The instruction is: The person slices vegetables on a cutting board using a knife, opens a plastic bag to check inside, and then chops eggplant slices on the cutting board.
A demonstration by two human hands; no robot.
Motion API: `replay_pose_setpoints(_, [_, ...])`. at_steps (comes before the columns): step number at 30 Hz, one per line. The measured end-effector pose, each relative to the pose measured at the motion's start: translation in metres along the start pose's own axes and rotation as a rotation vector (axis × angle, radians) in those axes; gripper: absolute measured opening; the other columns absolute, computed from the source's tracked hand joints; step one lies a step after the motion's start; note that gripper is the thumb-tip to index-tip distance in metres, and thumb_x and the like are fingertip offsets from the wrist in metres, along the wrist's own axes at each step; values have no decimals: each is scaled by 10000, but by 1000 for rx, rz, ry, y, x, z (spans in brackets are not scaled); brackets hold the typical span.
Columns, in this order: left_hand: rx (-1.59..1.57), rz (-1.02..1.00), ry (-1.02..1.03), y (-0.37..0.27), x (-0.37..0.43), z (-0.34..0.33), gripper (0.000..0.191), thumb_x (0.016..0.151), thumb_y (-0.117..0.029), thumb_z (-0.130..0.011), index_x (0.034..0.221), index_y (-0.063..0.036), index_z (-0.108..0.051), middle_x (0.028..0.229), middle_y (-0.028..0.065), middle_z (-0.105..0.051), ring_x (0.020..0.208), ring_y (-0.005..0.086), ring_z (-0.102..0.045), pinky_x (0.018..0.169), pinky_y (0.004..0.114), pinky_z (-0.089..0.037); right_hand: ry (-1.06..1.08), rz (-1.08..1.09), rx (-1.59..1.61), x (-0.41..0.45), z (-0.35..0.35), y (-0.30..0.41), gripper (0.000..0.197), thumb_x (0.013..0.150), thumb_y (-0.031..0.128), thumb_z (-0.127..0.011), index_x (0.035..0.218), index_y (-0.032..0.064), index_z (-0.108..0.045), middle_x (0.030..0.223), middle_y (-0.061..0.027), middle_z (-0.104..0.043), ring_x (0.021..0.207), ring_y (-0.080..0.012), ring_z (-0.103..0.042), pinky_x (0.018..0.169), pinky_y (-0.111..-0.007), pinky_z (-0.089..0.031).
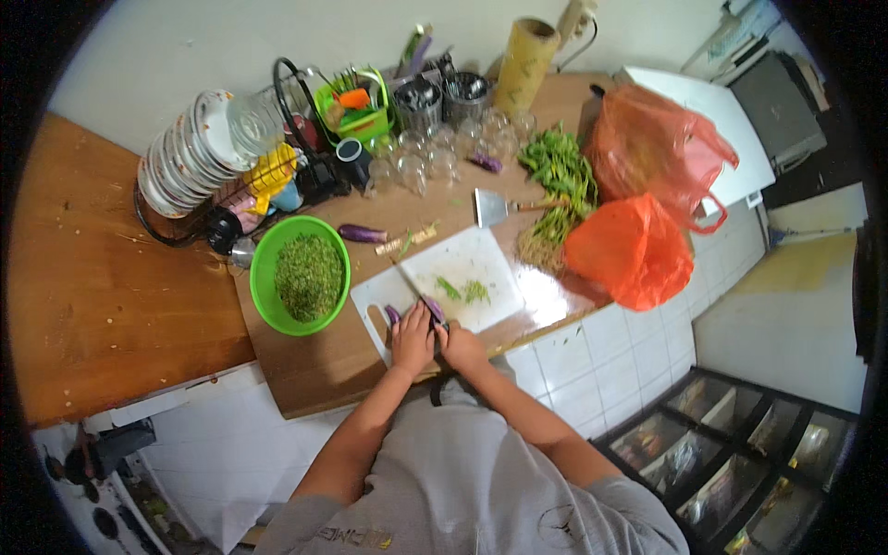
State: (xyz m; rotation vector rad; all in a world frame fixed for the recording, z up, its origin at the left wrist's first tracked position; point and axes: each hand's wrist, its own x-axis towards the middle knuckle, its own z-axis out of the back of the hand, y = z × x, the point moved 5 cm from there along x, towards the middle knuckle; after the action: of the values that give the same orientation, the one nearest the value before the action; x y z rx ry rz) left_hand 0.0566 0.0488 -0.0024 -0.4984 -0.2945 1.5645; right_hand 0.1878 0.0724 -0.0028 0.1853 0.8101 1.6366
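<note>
A white plastic cutting board (pixel 479 250) lies before me. My right hand (pixel 463 348) grips the dark handle of a kitchen knife (pixel 415 283), whose blade points away from me and to the left. Flat beside the blade, my left hand (pixel 414 340) holds down purple eggplant, most of it hidden under the fingers. One eggplant piece (pixel 433 308) shows just right of the blade, and another eggplant piece (pixel 393 315) shows at the left fingertips near the board's handle slot. Chopped green bits (pixel 476 291) are scattered on the board.
A green bowl (pixel 258 277) of chopped greens stands left. Behind the board lie an eggplant piece (pixel 362 234) and a metal turner (pixel 492 208). Leafy greens (pixel 560 166) and red plastic bags (pixel 631 250) are at right. Upturned glasses (pixel 412 172) and a dish rack (pixel 208 201) stand farther back.
</note>
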Motion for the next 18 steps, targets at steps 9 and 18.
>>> replay_pose_setpoints(9, [-51,-14,-112,8,0,8,593,884,-223,-648,1419,-15,-498,1513,151,-451,1412,298,-406,1116,461,-327,51,91,-113,13,19,13,484,1026,459,-465,987,-9,-586,767,-284,-675,737,-472,-674,664,-549,-541])
replay_pose_setpoints(18, [-33,-69,-147,6,-4,11,582,903,-279,-646,1406,-23,-501,1498,133,-468,1398,280,-418,1100,455,-337,177,36,-187,23,42,-4,523,1027,484,-436,995,-7,-613,865,-315,-676,853,-488,-669,759,-552,-529])
